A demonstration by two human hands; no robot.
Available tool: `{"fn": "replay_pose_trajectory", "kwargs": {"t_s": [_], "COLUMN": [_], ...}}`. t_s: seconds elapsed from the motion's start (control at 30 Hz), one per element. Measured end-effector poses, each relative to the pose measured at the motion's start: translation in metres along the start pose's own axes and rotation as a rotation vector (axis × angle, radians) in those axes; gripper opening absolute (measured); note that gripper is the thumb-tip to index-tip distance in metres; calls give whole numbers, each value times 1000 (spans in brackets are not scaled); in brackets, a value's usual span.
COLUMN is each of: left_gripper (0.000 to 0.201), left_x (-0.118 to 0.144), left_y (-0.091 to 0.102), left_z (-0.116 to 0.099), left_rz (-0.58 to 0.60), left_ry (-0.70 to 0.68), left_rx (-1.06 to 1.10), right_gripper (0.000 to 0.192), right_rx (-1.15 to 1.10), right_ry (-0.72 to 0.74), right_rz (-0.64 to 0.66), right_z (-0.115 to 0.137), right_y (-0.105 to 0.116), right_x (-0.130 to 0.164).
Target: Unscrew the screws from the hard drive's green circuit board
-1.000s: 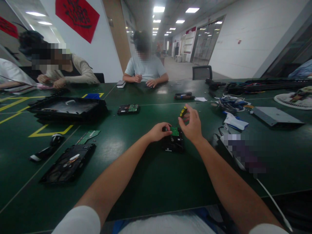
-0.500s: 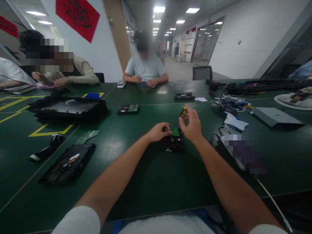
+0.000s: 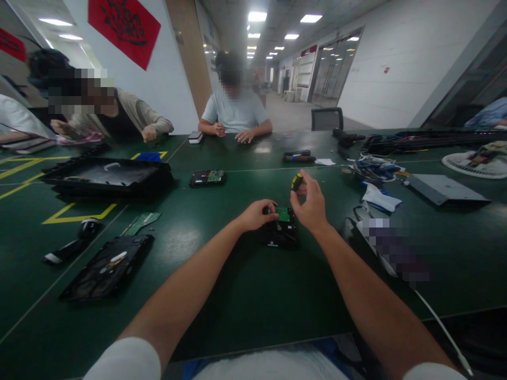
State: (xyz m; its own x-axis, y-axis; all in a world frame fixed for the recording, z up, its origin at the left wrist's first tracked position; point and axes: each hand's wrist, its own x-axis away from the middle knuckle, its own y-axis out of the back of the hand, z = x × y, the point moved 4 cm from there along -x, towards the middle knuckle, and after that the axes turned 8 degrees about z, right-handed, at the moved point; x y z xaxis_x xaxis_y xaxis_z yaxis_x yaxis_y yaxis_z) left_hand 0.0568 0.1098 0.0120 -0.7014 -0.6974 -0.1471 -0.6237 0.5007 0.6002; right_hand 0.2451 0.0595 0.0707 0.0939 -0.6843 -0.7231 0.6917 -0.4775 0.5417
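The left hand [image 3: 256, 214] still steadies the hard drive [image 3: 282, 231] on the bench [image 3: 245, 285], grip pinching its edge; the right hand [image 3: 311, 203] stays clenched on the yellow-handled screwdriver [image 3: 296, 182]. Little has shifted; the driving carries on.

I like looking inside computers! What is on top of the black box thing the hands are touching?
A small green circuit board sits on the hard drive. The left hand covers its left corner; what lies underneath is hidden.

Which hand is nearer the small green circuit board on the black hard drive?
Left. The left hand rests at the small green circuit board on the black hard drive; the right hand is raised just beyond, holding a yellow-handled screwdriver.
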Motion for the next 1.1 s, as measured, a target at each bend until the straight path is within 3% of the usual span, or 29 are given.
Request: {"fn": "replay_pose_trajectory", "kwargs": {"t_s": [1.1], "left_gripper": [14], "left_x": [1], "left_y": [0], "left_z": [1], "left_rz": [2], "left_ry": [-1], "left_rx": [-2], "right_gripper": [62], "right_rx": [23], "right_ry": [11], "right_rz": [-20], "right_z": [2], "right_y": [2], "right_x": [0]}}
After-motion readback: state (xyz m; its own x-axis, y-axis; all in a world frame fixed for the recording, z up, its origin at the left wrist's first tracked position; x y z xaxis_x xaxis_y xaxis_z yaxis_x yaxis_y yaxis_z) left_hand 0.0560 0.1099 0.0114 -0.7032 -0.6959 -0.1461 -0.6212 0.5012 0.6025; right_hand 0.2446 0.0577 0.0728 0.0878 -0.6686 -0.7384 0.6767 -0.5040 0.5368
